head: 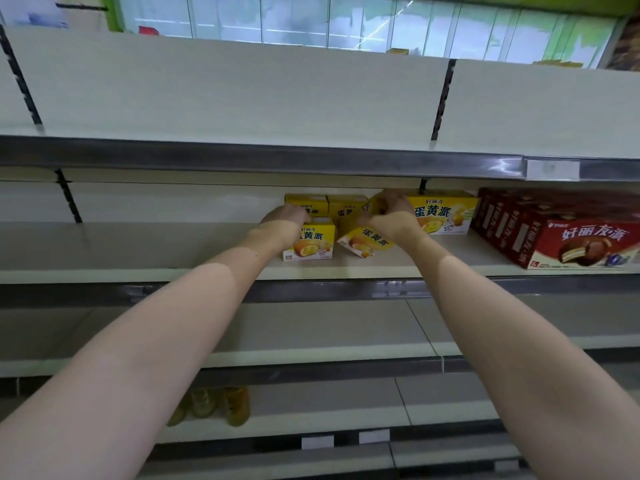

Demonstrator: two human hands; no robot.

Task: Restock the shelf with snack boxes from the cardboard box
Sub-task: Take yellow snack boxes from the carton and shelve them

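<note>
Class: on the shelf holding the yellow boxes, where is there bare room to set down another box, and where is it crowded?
Free: the shelf left of the yellow boxes, out to the slotted upright, and the front strip before them. Crowded: the middle, where the left hand and right hand work among the yellow boxes, and the right end, filled by red boxes.

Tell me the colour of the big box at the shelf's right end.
Dark red box, head view.

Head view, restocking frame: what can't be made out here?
- Cardboard box: outside the head view.
- Left hand fingers: behind the hand's back, on the front yellow box.
- Tilted yellow box: top covered by the right hand.
- Rear yellow boxes: count unclear, hands overlap them.
- Red box: cut by the right edge.
- Bottles on a lower shelf: blurred.
</note>
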